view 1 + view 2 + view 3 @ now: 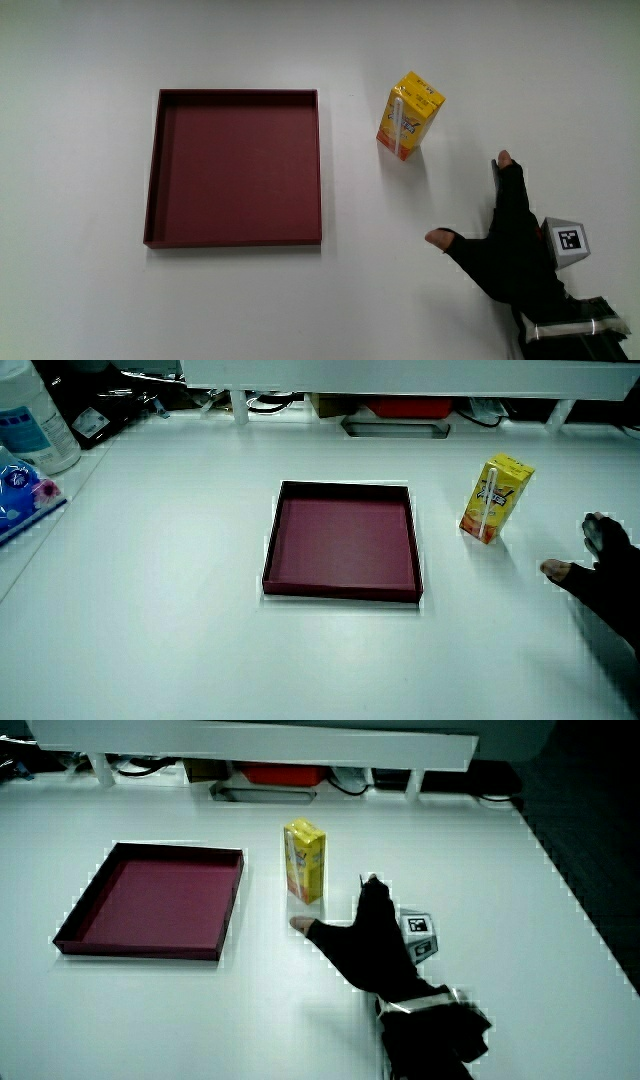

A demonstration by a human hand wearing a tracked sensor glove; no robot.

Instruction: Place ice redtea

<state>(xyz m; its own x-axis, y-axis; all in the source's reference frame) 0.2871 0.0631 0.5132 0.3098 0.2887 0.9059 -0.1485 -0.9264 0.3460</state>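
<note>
A yellow and orange ice red tea carton with a white straw on its side stands upright on the white table, beside the dark red tray. It shows in both side views. The tray holds nothing. The hand in its black glove lies nearer to the person than the carton, fingers and thumb spread, holding nothing. A gap of table separates it from the carton. The patterned cube sits on its back. The hand also appears in both side views.
A low partition with cables and a flat metal piece runs along the table's edge farthest from the person. In a side view a plastic bottle and a colourful packet stand at a table corner, away from the tray.
</note>
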